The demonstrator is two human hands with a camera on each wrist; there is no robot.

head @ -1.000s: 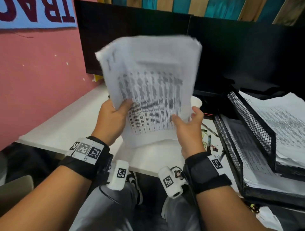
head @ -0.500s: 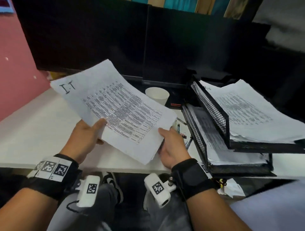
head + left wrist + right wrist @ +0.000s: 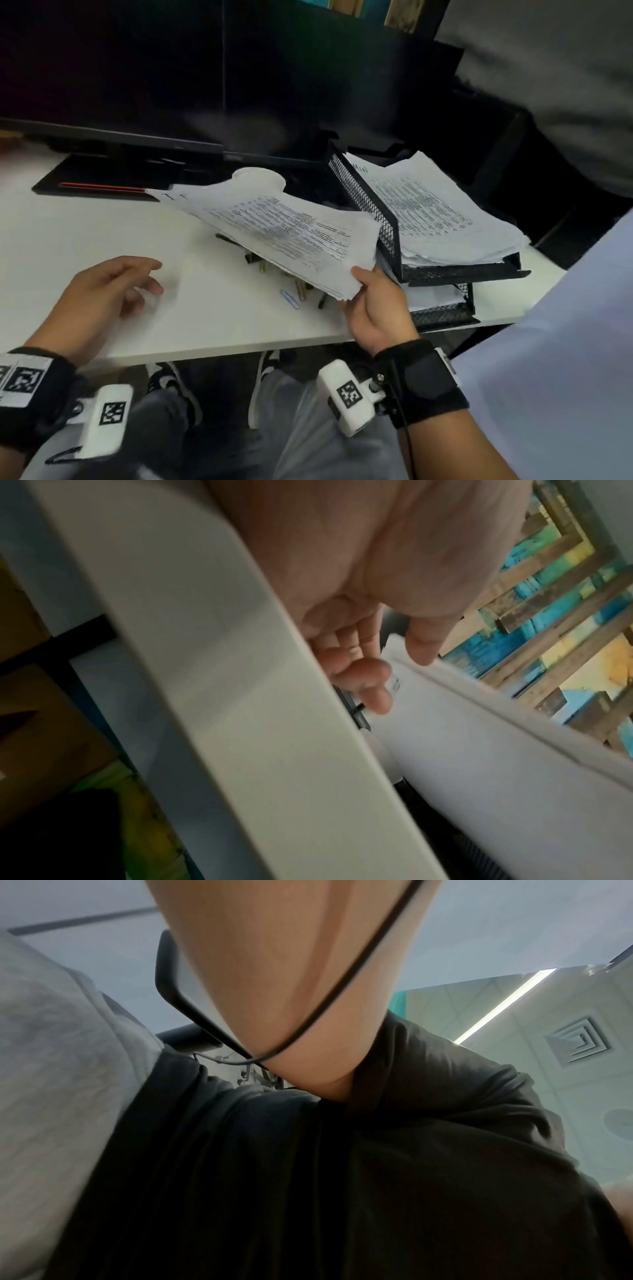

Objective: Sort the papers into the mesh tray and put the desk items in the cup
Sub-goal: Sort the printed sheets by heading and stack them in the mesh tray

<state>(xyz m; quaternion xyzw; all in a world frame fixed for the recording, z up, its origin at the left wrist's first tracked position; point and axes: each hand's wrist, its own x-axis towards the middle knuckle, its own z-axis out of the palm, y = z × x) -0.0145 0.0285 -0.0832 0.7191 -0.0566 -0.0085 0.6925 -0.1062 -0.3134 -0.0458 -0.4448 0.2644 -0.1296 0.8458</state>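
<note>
The right hand (image 3: 373,308) pinches the near corner of a sheaf of printed papers (image 3: 281,229), thumb on top and fingers beneath, and the sheaf fans out away from that hand, up and to its left, clear of the white surface (image 3: 102,233). The left hand (image 3: 109,291) hovers open over the surface, well apart from the papers, its fingers loosely spread and holding nothing; the left wrist view shows the same relaxed fingers (image 3: 363,674).

Just beyond the right hand stands the black mesh tray (image 3: 376,219), two tiers, both already carrying paper. The far edge of the held sheaf lies close to the upper tier's mesh wall. A white cup (image 3: 260,176) sits beyond the sheaf, partly hidden by it. Pens and paper clips (image 3: 294,294) lie on the surface between the hands, under the lifted paper.

The sheaf looks light but limp: held by a single corner it sags and the loose sheets could slide apart. A grip by the left hand on the opposite edge would probably keep the stack square while it enters a tier. The clips are small and flat, best pinched at their edges.
</note>
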